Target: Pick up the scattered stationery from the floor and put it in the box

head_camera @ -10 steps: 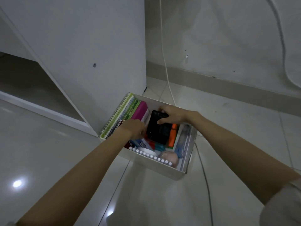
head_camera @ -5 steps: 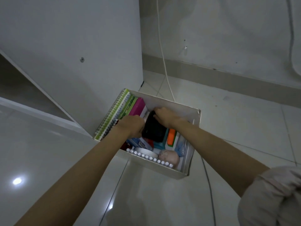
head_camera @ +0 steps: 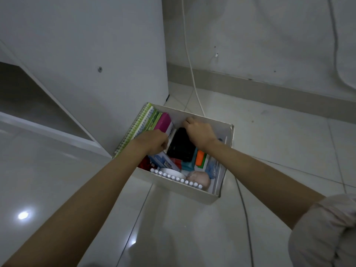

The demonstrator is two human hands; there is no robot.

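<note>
Stationery box, both hands inside, seating a black case.

White box [head_camera: 229, 132] on the floor, against the cabinet. Right hand [head_camera: 200, 132] curls over the far end of the black case [head_camera: 181, 147], apparently pressing it down; long axis runs from near edge toward far wall, top leaning left. Left hand [head_camera: 154, 141], fingers curled, seems to hold the pink block [head_camera: 163, 122] and upright spiral notebook [head_camera: 136, 128] aside; its grip is hidden.
</note>
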